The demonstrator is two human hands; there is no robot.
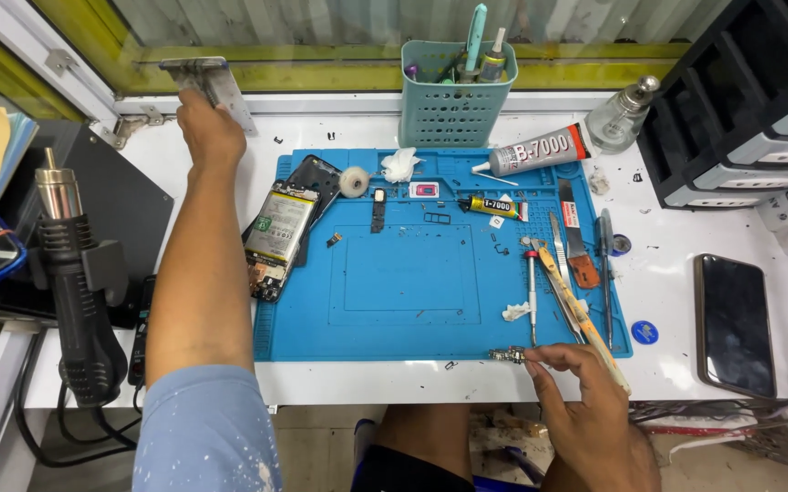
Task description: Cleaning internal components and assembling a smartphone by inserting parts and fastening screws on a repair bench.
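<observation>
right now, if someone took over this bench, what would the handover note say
Left hand: stretched to the back left, gripping a flat metal plate by the window sill.
Right hand: at the mat's front edge, fingers pinching a small metal part.
Opened phone, battery showing, lies on the left of the blue mat; its back cover sits partly under it. Tweezers and pry tools lie on the right, glue tubes at the back.
Done: phone is open. Left: it is still unassembled, small parts loose on the mat.

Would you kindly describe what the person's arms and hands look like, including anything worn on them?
Both hands are bare: no gloves, rings or watch show. The left hand ends a long bare forearm, with a light blue short sleeve, flecked with white specks, at the upper arm. The right hand and its forearm are uncovered; no sleeve shows there.
</observation>
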